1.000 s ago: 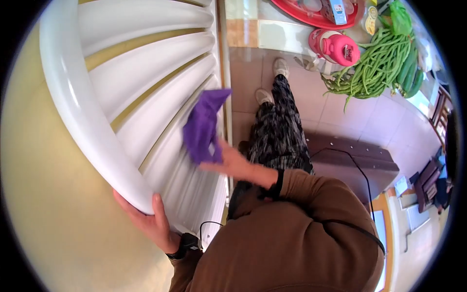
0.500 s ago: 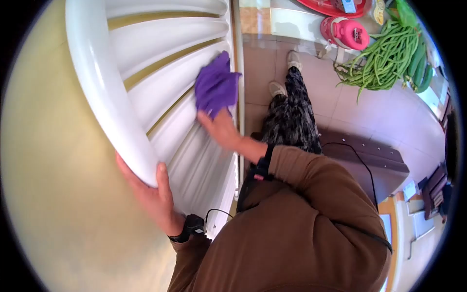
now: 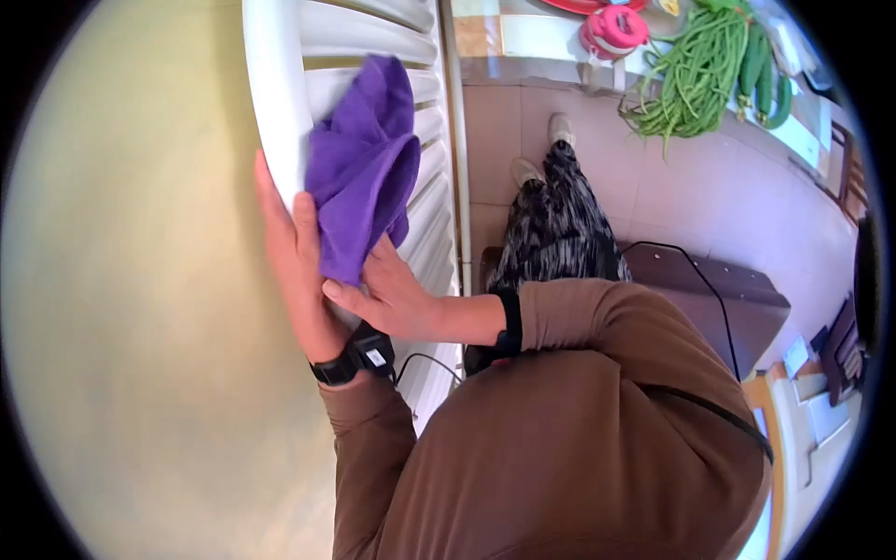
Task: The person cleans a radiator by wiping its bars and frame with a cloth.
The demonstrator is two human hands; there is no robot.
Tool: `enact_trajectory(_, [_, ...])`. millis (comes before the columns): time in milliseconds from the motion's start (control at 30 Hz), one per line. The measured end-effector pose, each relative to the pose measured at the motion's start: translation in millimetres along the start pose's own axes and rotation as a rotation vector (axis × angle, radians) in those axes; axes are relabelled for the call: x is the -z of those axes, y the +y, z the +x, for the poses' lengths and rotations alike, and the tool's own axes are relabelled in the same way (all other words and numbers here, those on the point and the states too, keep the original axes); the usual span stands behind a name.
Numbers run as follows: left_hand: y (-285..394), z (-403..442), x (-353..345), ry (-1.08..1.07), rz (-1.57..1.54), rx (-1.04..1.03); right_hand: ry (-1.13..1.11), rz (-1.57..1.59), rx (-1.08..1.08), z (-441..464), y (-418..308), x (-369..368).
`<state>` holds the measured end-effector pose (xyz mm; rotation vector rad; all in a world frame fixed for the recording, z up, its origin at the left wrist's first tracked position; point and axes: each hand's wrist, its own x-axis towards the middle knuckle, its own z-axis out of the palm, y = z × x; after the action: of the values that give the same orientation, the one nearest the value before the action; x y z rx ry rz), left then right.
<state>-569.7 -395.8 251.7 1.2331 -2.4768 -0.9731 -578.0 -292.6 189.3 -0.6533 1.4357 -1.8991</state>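
Two hands (image 3: 303,275), one purple cloth (image 3: 364,177), one white rail (image 3: 277,103)

OK, head view, since that's the only camera here. The left hand (image 3: 303,271) is wrapped around the lower end of the rail, thumb on the side facing the slats (image 3: 364,37) and fingers round the outer side. So it's a closed-ish grip, with a black strap (image 3: 338,367) on the wrist below the rail.

The right hand (image 3: 397,297) has the bottom end of the cloth, just beside the rail on the slat side. Its thumb sits close to the left hand, and some of its fingers are tucked behind the fabric, so I can't tell how tightly they're curled. The cloth is all bunched and folded, lying against the rail and spreading over the slats next to it.

Well to the right of the rail there's a counter (image 3: 537,37) with a pink bottle (image 3: 616,30), part of a red tray (image 3: 569,6), a big heap of green beans (image 3: 695,75) and some dark green cucumbers (image 3: 765,84). The patterned trousers (image 3: 569,219) and pale shoes (image 3: 560,129) are also right of the rail, and so is a brown bench (image 3: 709,289), farther off.
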Motion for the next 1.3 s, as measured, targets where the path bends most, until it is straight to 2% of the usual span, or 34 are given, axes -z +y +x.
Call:
enact_trajectory(33, [7, -5, -1, -0.024, -0.185, 0.076, -0.046, -0.005, 0.046, -4, -7, 0])
enact_trajectory(67, [8, -10, 3, -0.02, -0.183, 0.074, -0.048, -0.002, 0.049, -4, -7, 4])
enact_trajectory(133, [8, -22, 13, -0.034, 0.164, 0.039, -0.191, 0.116, -0.063, 5, 2, 19])
enact_trajectory(167, [18, -38, 11, -0.009, -0.112, 0.155, -0.207, 0.057, -0.12, 5, 11, 22])
enact_trajectory(200, [15, -55, 12, 0.025, -0.117, 0.227, -0.217, 0.065, -0.112, 9, 23, 25])
enact_trajectory(233, [6, -76, 13, 0.058, -0.066, 0.242, -0.152, 0.048, -0.19, 14, 38, 25])
enact_trajectory(300, [-27, -123, 22, 0.006, 0.531, 0.177, -0.07, 0.011, -0.317, 17, 82, 22])
enact_trajectory(333, [-26, -140, 22, 0.018, 0.459, 0.285, -0.06, -0.017, -0.353, 20, 116, 24])
enact_trajectory(367, [-25, -150, 18, 0.041, 0.38, 0.388, -0.124, -0.172, -0.306, 19, 151, 27])
enact_trajectory(400, [-35, -156, 18, 0.048, 0.392, 0.395, -0.187, -0.33, -0.247, 23, 177, 33])
enact_trajectory(467, [-52, -168, 19, 0.111, 0.363, 0.41, -0.014, -0.119, -0.747, 46, 180, 46])
enact_trajectory(500, [-53, -171, 20, 0.118, 0.37, 0.417, -0.024, -0.113, -0.748, 47, 176, 42])
enact_trajectory(567, [-57, -170, 20, 0.127, 0.329, 0.379, 0.144, 0.004, -0.593, 45, 166, 33])
enact_trajectory(633, [-54, -172, 19, 0.143, 0.348, 0.385, -0.109, 0.097, -0.5, 28, 109, 29])
enact_trajectory(700, [-54, -169, 16, 0.157, 0.36, 0.377, -0.183, 0.096, -0.341, -7, 55, 13])
enact_trajectory(733, [-50, -168, 17, 0.117, 0.371, 0.389, -0.196, 0.106, -0.165, -13, 26, 15])
enact_trajectory(800, [-50, -170, 20, 0.059, 0.387, 0.393, -0.217, 0.079, -0.154, -21, 28, 9])
enact_trajectory(867, [-56, -172, 18, 0.12, 0.403, 0.348, -0.222, -0.132, -0.025, -13, 59, 6])
enact_trajectory(900, [-57, -175, 19, 0.114, 0.37, 0.396, -0.182, -0.242, -0.071, -4, 73, 5])
enact_trajectory(967, [-59, -176, 19, 0.098, 0.379, 0.374, -0.035, 0.024, -0.234, -6, 130, -6])
enact_trajectory(1033, [-64, -182, 22, 0.095, 0.36, 0.404, -0.108, -0.57, -0.218, 5, 179, -5])
enact_trajectory(1100, [-58, -177, 17, 0.094, 0.376, 0.384, 0.061, -0.682, -0.22, 37, 206, 11])
enact_trajectory(1133, [-55, -175, 15, 0.094, 0.39, 0.359, 0.343, -0.02, -0.366, 54, 212, 22])
enact_trajectory(1233, [-54, -179, 19, 0.065, 0.318, 0.45, 0.314, -0.12, -0.407, 63, 269, 38])
enact_trajectory(1300, [-57, -182, 20, 0.065, 0.326, 0.44, 0.262, -0.029, -0.587, 73, 292, 50])
